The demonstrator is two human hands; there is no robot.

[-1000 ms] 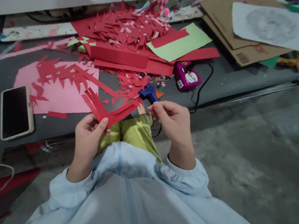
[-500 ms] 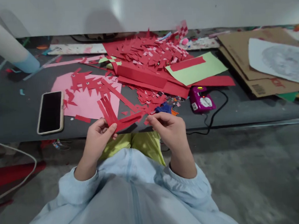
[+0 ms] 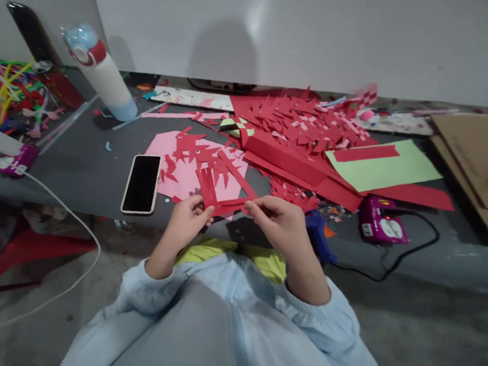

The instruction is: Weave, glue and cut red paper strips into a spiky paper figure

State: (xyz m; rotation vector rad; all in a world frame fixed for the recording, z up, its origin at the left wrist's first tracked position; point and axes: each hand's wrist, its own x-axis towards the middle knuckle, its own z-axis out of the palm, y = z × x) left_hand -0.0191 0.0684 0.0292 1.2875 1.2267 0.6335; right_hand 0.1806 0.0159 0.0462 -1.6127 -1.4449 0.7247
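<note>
Left hand: thumb and fingers pinched on the corner of a red paper piece, which extends upward and across between the hands. Right hand: fingertips closed at its other end. Phone lies left of the left hand; blue glue gun sits just right of the right hand.

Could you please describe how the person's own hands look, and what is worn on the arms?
The left hand and right hand are bare: no gloves, rings or watch show. The long, loose, light blue sleeves end in gathered cuffs above the wrists.
</note>
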